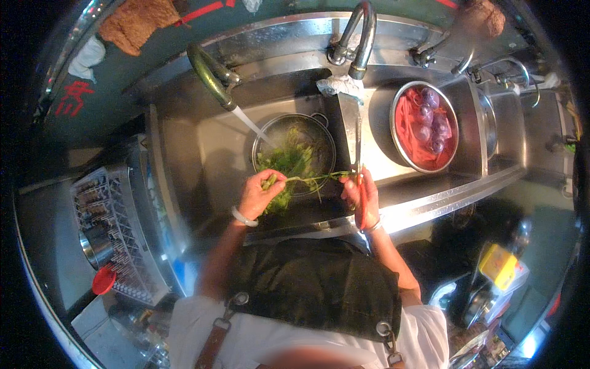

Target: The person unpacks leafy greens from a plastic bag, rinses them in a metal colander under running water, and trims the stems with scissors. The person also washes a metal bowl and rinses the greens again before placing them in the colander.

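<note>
My left hand (pixel 262 193) pinches a bunch of green leafy stems (pixel 299 178), which stretch across to my right hand (pixel 364 199). The right fingers hold the far end of the stems along with a red-handled tool (pixel 362 210). Its working end is hard to make out against the sink divider. Just beyond the left hand, more leafy greens (pixel 290 159) sit in a round metal pot (pixel 333 143) in the left basin. Water runs into that pot from a curved faucet (pixel 209 78).
A metal bowl (pixel 394 124) of reddish strips and round purple items stands in the middle basin. A white cloth (pixel 339 86) lies on the divider under another faucet (pixel 364 41). At left is a dish rack (pixel 122 240); a yellow container (pixel 498 266) is at right.
</note>
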The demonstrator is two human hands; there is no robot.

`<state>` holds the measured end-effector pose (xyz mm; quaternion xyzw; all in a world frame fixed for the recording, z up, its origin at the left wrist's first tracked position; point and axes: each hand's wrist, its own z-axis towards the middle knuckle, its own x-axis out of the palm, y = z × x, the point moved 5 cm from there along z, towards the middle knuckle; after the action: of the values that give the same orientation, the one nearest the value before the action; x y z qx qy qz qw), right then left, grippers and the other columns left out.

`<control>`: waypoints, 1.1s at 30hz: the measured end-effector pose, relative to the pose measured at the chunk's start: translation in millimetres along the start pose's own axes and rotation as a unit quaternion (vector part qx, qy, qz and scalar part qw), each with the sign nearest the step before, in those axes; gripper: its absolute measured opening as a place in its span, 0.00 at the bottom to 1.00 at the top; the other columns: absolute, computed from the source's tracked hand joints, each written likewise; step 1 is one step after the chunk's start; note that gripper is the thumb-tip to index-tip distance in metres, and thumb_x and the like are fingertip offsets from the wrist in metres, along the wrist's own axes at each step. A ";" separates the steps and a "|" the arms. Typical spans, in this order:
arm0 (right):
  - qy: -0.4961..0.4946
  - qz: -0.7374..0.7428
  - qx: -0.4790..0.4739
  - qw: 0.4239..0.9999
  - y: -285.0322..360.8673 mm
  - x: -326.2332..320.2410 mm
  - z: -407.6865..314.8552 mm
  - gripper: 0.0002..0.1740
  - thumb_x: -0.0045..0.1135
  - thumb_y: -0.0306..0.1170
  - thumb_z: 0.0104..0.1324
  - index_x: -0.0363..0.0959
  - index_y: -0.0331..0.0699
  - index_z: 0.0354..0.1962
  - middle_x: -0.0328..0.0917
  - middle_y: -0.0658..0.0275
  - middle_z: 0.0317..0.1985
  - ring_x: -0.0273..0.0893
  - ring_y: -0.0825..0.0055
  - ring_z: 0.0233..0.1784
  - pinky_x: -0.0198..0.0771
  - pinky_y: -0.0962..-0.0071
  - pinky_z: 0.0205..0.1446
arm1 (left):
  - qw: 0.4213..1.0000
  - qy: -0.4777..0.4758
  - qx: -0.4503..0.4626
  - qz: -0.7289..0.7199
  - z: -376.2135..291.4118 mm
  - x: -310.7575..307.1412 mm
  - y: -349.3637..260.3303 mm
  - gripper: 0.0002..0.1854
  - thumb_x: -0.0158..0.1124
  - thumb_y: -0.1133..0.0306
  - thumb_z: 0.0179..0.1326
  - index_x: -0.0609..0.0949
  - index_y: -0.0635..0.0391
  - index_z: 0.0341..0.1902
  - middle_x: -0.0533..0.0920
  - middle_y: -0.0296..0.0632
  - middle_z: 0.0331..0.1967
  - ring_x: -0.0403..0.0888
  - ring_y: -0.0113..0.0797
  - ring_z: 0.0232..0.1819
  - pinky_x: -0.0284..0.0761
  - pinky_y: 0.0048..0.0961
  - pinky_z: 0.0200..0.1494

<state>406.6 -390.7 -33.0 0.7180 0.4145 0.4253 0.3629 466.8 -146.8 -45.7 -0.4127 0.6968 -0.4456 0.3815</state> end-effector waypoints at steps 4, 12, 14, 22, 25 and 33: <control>0.082 -0.274 -0.010 0.958 -6.4 2.8 -23.0 0.32 0.61 0.40 0.61 0.60 0.35 0.58 0.73 0.64 0.42 0.68 0.80 0.45 0.65 0.78 0.50 | 0.991 -0.131 0.017 -0.010 5.3 -16.1 5.2 0.05 0.63 0.75 0.57 0.79 0.60 0.37 0.78 0.30 0.30 0.73 0.18 0.32 0.70 0.18 0.36; 0.233 -0.242 0.114 0.935 -45.1 39.6 -35.7 0.37 0.55 0.53 0.61 0.62 0.34 0.58 0.72 0.52 0.53 0.69 0.64 0.57 0.64 0.67 0.59 | 0.974 -0.194 0.003 -0.119 1.8 -13.3 3.7 0.05 0.63 0.77 0.56 0.78 0.61 0.36 0.78 0.31 0.29 0.74 0.19 0.31 0.71 0.18 0.36; 0.233 -0.231 0.123 0.937 -51.3 43.8 -31.1 0.37 0.53 0.52 0.63 0.61 0.32 0.59 0.70 0.51 0.55 0.67 0.64 0.59 0.62 0.68 0.61 | 0.973 -0.180 0.002 -0.147 0.8 -6.9 1.3 0.05 0.63 0.77 0.56 0.78 0.61 0.37 0.78 0.32 0.29 0.74 0.20 0.31 0.72 0.18 0.36; 0.199 -0.225 0.175 0.938 -50.0 39.2 -27.0 0.32 0.51 0.52 0.64 0.66 0.34 0.55 0.76 0.51 0.47 0.73 0.63 0.53 0.67 0.68 0.55 | 0.981 -0.132 0.000 -0.144 -1.8 4.7 -0.3 0.05 0.62 0.74 0.57 0.78 0.59 0.37 0.78 0.32 0.26 0.75 0.21 0.28 0.69 0.18 0.31; 0.197 -0.264 0.129 0.935 -40.7 40.2 -24.3 0.31 0.52 0.52 0.64 0.67 0.35 0.53 0.77 0.52 0.44 0.75 0.63 0.50 0.68 0.67 0.52 | 0.983 -0.120 -0.014 -0.135 -1.5 3.1 0.1 0.05 0.62 0.74 0.57 0.78 0.60 0.37 0.79 0.33 0.27 0.76 0.22 0.29 0.71 0.19 0.32; 0.187 -0.237 0.063 0.951 -36.1 36.5 -22.9 0.30 0.60 0.43 0.62 0.64 0.34 0.56 0.69 0.72 0.36 0.65 0.86 0.39 0.64 0.84 0.44 | 0.984 -0.106 -0.049 -0.136 1.1 5.2 -1.9 0.06 0.62 0.74 0.58 0.77 0.62 0.37 0.79 0.34 0.28 0.77 0.22 0.27 0.72 0.19 0.31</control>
<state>386.1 -339.6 -44.7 0.5278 0.6597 0.4266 0.3230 466.3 -152.4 -45.1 -0.5664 0.6106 -0.4125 0.3691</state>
